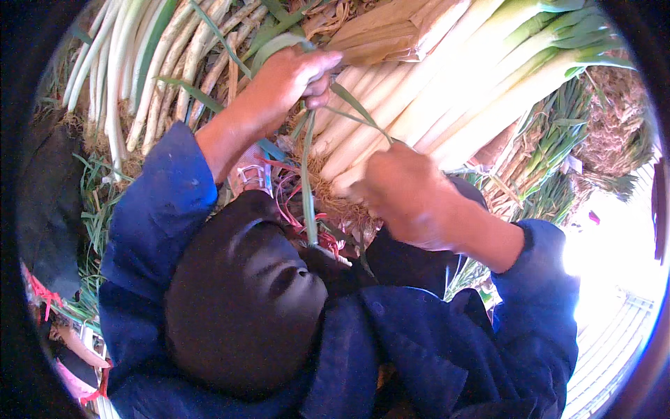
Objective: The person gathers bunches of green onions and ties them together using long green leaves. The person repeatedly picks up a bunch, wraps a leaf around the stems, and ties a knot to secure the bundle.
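My left hand has its fingers closed on green leek leaves. One long green leaf strip hangs down below those fingers. Thin green leaf strands stretch from there to my right hand, a fist slightly blurred by motion and closed on their other end. Behind and beneath both hands lies a thick bundle of leeks, white stalks side by side, roots towards me and green tops at the upper right. A dry brown husk or paper-like sheet covers part of the stalks.
More leeks, some with dirty outer skins, lie at the upper left. Red and pink plastic strings lie near a laced shoe. Loose green leaves are heaped at the right. Dark-clothed knees are close below.
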Tool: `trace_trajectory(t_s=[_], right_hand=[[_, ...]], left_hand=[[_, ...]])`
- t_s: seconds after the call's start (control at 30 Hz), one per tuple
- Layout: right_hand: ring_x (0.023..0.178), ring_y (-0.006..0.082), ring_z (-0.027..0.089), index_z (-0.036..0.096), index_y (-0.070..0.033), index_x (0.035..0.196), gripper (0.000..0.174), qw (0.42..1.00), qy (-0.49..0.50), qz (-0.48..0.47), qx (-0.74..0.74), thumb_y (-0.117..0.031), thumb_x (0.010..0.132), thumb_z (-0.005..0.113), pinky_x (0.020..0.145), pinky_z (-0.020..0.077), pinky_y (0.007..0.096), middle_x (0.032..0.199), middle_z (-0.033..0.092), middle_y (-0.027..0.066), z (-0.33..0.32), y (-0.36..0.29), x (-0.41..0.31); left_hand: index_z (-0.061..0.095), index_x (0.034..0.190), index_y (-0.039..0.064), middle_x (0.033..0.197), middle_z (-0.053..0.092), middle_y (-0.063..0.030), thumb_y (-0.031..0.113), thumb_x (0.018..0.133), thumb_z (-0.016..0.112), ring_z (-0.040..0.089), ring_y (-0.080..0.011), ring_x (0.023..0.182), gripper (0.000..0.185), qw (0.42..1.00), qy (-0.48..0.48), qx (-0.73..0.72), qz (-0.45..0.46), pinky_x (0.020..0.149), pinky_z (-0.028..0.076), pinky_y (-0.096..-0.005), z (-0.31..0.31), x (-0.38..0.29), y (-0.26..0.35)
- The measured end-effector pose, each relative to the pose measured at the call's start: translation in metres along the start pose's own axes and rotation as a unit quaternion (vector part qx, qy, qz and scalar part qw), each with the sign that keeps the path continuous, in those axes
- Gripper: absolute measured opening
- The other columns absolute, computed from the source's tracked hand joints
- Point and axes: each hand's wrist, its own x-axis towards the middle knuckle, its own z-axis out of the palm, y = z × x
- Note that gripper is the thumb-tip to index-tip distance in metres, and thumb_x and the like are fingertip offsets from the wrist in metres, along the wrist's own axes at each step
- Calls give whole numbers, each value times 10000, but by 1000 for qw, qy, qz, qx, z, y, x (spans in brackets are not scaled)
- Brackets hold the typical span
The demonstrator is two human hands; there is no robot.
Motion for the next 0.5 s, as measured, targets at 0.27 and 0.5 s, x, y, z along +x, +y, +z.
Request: trace_trajectory(t_s=[0.27,0.5], right_hand=[[748,366,593,525,-7,1042,325,966,176,108,-154,-131,742,545,685,435,478,809,599,184,94,5,79],[856,319,596,520,-62,1063,309,915,243,287,-149,-122,760,528,810,405,465,913,604,164,98,22,113]], left_hand=[[557,913,4,593,407,0,140,864,524,381,-92,473,148,891,-91,405,184,451,341,-270,60,15,48],[640,882,89,719,596,-82,162,778,533,586,-255,669,166,658,-37,688,304,666,439,-412,72,-26,7]])
